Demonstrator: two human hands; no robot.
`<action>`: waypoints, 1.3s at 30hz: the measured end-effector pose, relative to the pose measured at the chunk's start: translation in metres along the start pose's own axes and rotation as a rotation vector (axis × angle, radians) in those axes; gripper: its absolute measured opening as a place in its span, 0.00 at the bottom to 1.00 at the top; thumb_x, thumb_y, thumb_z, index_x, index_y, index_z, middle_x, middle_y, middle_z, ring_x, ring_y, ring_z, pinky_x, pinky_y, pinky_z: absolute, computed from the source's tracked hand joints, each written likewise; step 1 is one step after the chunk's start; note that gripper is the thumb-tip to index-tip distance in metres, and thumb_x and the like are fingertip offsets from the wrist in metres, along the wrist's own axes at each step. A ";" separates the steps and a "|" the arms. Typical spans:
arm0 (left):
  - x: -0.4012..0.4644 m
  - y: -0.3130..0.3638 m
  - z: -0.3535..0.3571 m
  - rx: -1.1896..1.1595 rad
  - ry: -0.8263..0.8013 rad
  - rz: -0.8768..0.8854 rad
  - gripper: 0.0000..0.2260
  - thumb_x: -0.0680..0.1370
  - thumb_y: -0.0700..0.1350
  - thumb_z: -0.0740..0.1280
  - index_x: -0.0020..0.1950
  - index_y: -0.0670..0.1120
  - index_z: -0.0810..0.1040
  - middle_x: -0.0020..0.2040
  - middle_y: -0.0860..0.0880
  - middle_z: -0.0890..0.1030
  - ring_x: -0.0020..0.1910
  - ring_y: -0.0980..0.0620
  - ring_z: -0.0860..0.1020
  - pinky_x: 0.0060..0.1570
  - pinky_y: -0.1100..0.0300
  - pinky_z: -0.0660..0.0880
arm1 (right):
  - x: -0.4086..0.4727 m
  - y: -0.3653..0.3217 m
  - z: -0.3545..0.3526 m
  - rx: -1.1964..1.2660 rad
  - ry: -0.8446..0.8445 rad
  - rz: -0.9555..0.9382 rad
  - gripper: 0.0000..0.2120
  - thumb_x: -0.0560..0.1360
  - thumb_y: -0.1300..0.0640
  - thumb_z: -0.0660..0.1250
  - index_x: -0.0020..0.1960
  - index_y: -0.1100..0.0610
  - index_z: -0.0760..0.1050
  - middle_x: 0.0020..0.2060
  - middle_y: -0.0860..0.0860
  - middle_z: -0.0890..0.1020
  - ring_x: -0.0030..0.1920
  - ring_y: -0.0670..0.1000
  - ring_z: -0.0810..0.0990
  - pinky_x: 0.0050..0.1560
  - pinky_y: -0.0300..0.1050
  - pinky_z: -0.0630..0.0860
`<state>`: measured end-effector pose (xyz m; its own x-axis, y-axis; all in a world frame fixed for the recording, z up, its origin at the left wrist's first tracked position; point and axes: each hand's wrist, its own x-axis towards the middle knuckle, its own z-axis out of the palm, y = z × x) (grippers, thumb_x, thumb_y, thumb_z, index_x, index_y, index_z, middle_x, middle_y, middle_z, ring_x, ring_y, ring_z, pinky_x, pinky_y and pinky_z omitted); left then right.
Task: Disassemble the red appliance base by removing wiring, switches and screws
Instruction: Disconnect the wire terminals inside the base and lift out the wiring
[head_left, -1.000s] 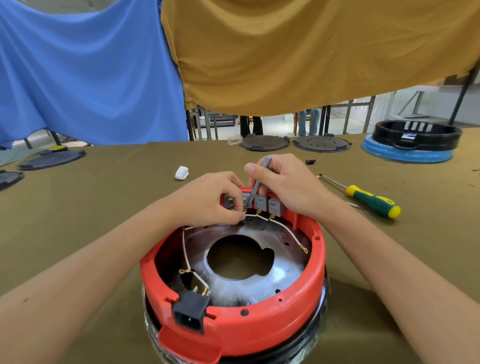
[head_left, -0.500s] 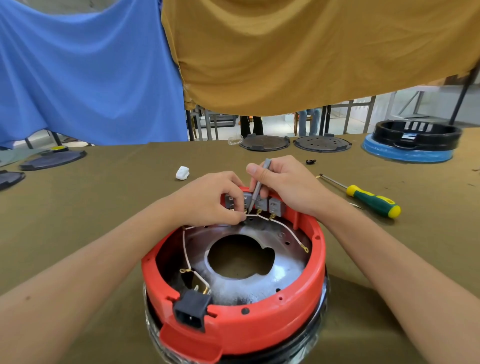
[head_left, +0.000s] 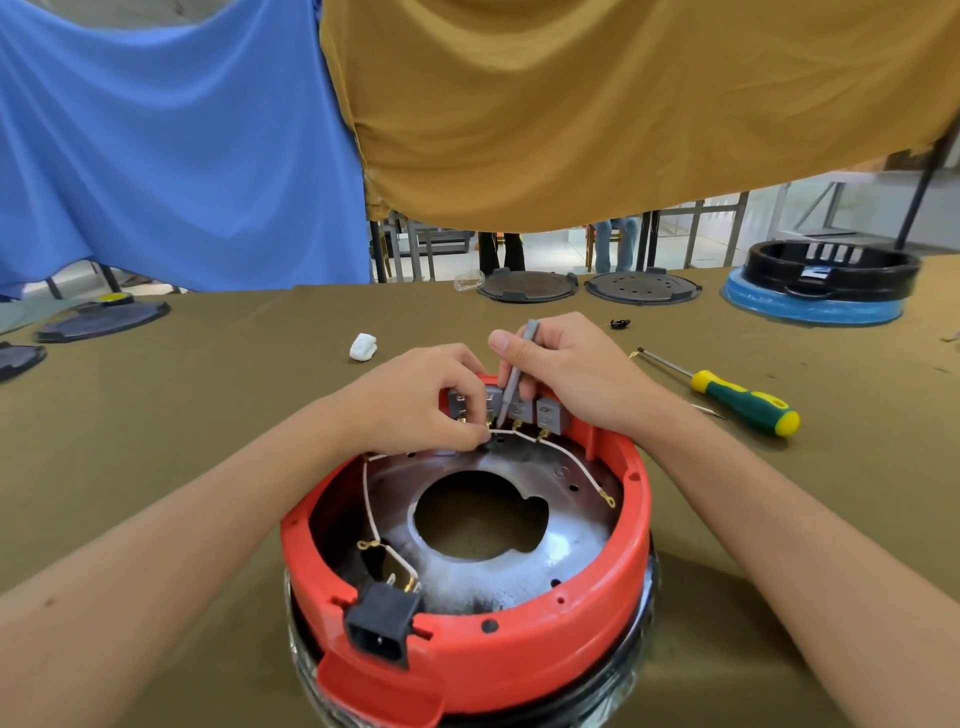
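Observation:
The red appliance base (head_left: 519, 660) sits upside down in front of me, with a silver plate and a round hole inside. A row of grey switches (head_left: 548, 413) lines its far wall. White wires (head_left: 371, 514) run from the switches to a black power socket (head_left: 382, 626) at the near rim. My right hand (head_left: 569, 371) grips a thin grey tool (head_left: 514, 382), its tip down at the switch terminals. My left hand (head_left: 415, 402) pinches a wire end just below the left switches.
A green and yellow screwdriver (head_left: 737, 397) lies right of the base. A white piece (head_left: 362, 347) and a small black part (head_left: 620, 325) lie beyond it. Dark round plates (head_left: 527, 287) and a black and blue base (head_left: 826, 288) stand at the table's far edge.
My right hand has tilted the grey tool slightly and its tip sits a little lower at the terminals. My left hand holds its pinch in the same place.

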<state>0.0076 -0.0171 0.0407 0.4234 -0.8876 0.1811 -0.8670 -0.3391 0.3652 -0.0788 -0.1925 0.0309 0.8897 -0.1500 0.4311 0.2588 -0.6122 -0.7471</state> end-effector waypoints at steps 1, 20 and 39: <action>0.000 0.000 0.000 0.005 0.003 0.000 0.04 0.72 0.47 0.74 0.37 0.53 0.83 0.56 0.59 0.74 0.52 0.61 0.76 0.58 0.52 0.73 | 0.000 0.000 0.000 0.011 -0.014 0.009 0.19 0.81 0.45 0.64 0.37 0.55 0.81 0.27 0.50 0.81 0.29 0.44 0.78 0.39 0.39 0.75; 0.000 0.001 0.001 0.042 0.041 -0.012 0.05 0.72 0.47 0.74 0.37 0.53 0.82 0.53 0.60 0.75 0.50 0.63 0.75 0.55 0.62 0.71 | -0.001 0.000 0.000 0.059 0.075 -0.042 0.18 0.80 0.44 0.65 0.38 0.56 0.81 0.32 0.54 0.84 0.33 0.49 0.81 0.43 0.46 0.77; -0.016 -0.002 -0.011 0.191 0.089 0.010 0.07 0.72 0.50 0.74 0.35 0.55 0.78 0.57 0.57 0.73 0.52 0.67 0.72 0.51 0.77 0.63 | -0.005 -0.010 -0.008 0.151 0.055 -0.090 0.16 0.79 0.54 0.69 0.40 0.65 0.79 0.34 0.59 0.83 0.33 0.51 0.82 0.41 0.43 0.79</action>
<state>0.0058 0.0011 0.0465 0.4288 -0.8632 0.2664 -0.9017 -0.3909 0.1850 -0.0894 -0.1919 0.0406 0.8395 -0.1444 0.5239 0.3941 -0.5020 -0.7699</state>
